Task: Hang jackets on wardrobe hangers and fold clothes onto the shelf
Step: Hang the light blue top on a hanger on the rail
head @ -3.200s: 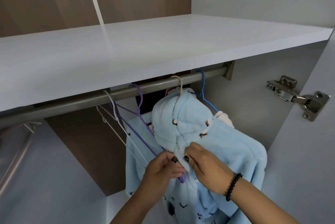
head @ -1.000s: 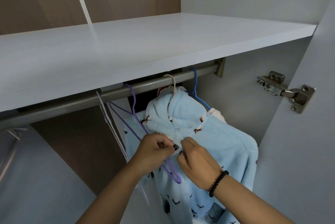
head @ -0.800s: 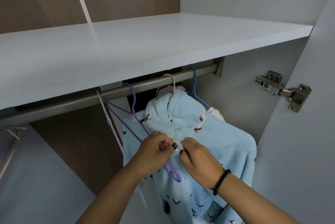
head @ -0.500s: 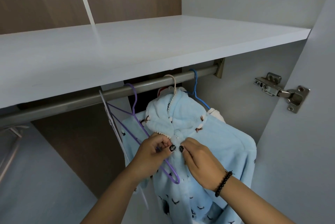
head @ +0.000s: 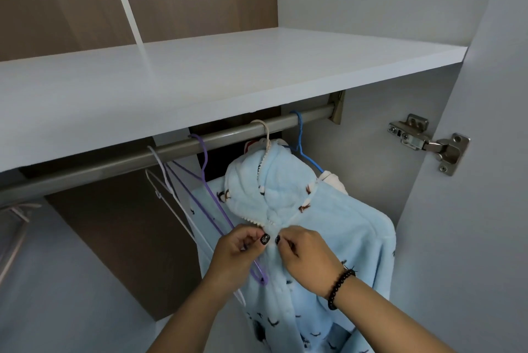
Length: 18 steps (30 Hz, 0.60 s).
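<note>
A fluffy light-blue hooded jacket [head: 337, 227] with small dark bird prints hangs from a beige hanger [head: 264, 131] on the metal wardrobe rail [head: 120, 162]. My left hand [head: 240, 249] and my right hand [head: 305, 249] both pinch the jacket's front opening just below the hood, thumbs almost touching. A black bead bracelet sits on my right wrist. The lower part of the jacket runs out of view.
A white shelf [head: 200, 75] spans the wardrobe above the rail. A purple hanger [head: 211, 198] and white wire hangers [head: 168, 189] hang bare left of the jacket. A blue hanger [head: 300, 141] carries a white garment behind it. The door hinge [head: 428, 142] is at right.
Both hands have stayed at the jacket's front below the hood, with the fingers shifting slightly up along the opening. The jacket hangs as before.
</note>
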Tool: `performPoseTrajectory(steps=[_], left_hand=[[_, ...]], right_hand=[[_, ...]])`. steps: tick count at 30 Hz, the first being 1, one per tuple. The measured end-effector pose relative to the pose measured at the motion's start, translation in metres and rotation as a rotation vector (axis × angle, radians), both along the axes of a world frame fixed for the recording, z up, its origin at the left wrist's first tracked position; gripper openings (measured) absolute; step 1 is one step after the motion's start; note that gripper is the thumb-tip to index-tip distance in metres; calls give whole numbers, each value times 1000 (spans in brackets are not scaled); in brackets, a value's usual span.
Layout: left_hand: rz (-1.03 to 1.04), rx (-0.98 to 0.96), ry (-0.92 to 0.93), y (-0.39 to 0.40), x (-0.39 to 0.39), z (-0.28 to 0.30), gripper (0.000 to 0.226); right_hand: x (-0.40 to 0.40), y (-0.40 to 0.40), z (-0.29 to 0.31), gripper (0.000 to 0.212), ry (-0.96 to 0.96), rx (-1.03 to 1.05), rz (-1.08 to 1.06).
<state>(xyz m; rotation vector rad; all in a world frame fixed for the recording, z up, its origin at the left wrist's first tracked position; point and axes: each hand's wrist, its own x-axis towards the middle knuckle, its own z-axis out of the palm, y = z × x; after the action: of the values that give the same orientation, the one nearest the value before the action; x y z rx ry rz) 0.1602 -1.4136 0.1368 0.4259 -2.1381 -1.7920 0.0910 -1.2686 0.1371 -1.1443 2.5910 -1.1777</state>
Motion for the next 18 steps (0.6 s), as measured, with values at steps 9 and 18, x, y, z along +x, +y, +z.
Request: performPoseTrajectory(steps=[9,18], left_hand=[[254,-2,-53,-8,1,4,12],[46,-240,50,-11,-53,50,30]], right_hand=[[-27,16,34,17,62,-177,-181],[-111,-9,83,53,250,-9,-7]])
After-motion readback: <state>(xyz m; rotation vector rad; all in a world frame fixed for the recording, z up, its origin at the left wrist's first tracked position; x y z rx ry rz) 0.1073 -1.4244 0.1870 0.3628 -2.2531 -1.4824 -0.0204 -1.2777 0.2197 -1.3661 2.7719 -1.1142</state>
